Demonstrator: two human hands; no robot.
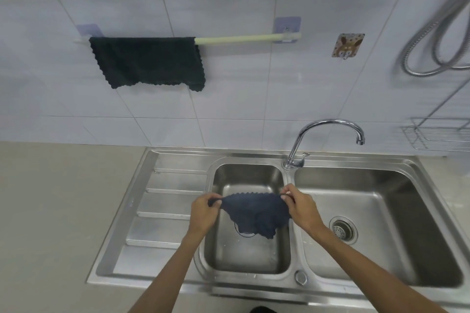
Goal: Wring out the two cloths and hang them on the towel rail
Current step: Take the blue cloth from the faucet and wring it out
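Observation:
A dark green cloth hangs spread over the left half of the pale towel rail on the tiled wall. Over the small left basin of the steel sink I hold a dark blue cloth stretched out by its top edge. My left hand pinches its left corner and my right hand pinches its right corner. The blue cloth sags between them, covering part of the basin's drain.
A chrome tap curves over the divider between the basins. The larger right basin has a drain strainer. A wire rack and a metal hose are at the right wall. Beige countertop lies left.

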